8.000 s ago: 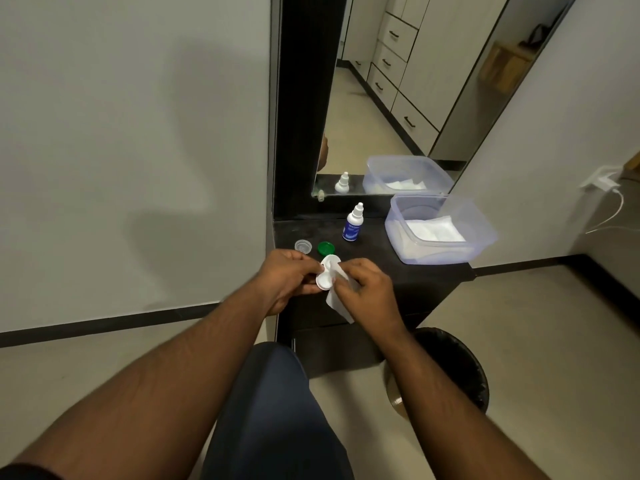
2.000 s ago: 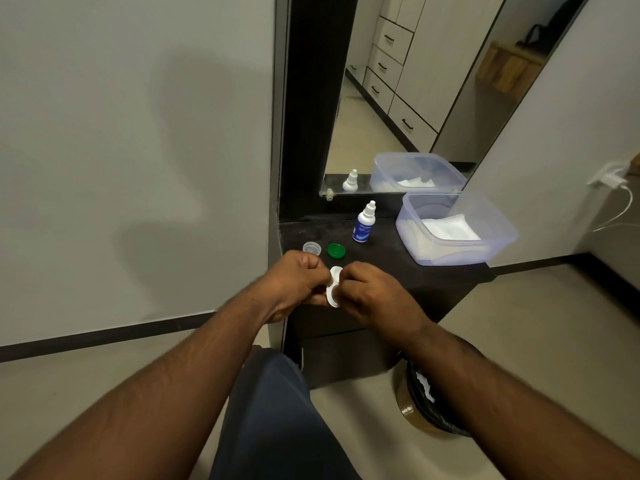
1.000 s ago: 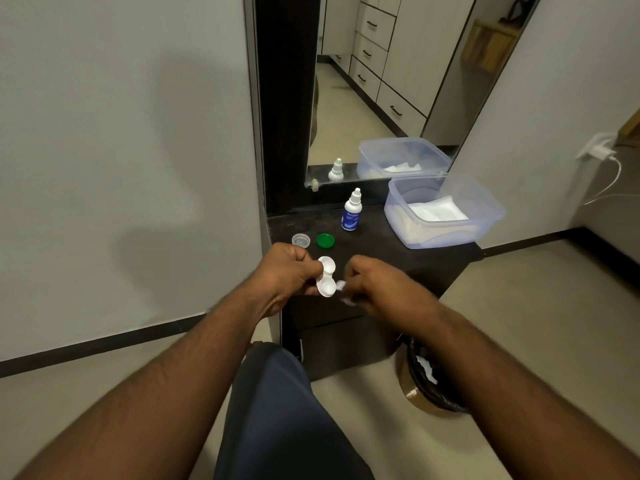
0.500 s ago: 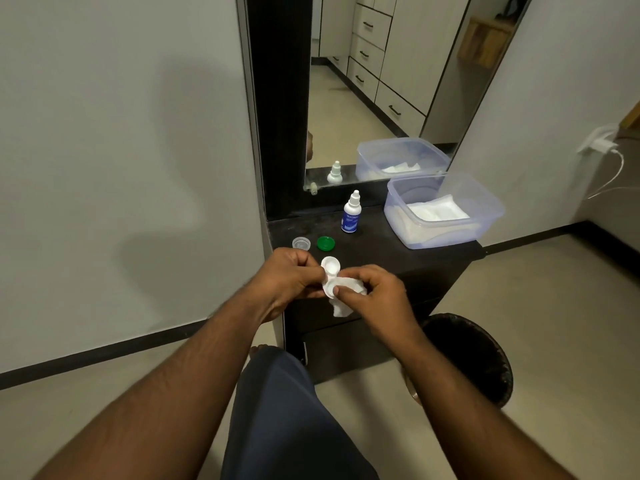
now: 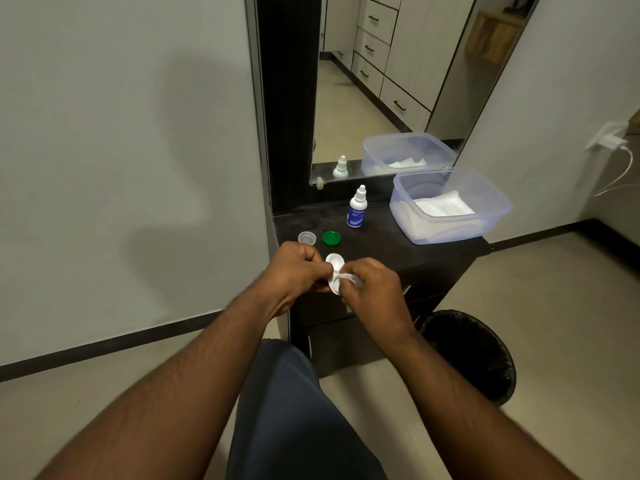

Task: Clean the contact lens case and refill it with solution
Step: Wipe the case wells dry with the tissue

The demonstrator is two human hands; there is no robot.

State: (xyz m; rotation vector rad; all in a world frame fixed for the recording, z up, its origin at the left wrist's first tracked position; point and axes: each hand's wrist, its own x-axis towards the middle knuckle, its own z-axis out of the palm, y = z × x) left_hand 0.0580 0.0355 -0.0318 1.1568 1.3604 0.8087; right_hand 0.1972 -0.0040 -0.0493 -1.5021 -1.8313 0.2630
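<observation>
The left hand [image 5: 297, 268] pinches the white lens case [image 5: 335, 274] by its edge above the dark cabinet's [image 5: 398, 251] front; the right hand's [image 5: 372, 289] fingers press a white tissue [image 5: 347, 279] into its nearer well. Beyond lie a clear cap [image 5: 307, 237], green cap [image 5: 330, 238], solution bottle [image 5: 356, 210] and tissue tub [image 5: 450, 206] below a mirror [image 5: 388, 74].

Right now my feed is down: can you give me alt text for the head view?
The left hand holds a white lens case over a dark cabinet while the right hand presses a white tissue into its nearer well. Behind sit a clear cap, a green cap, a solution bottle and a tub of tissues; a black bin stands lower right.
</observation>
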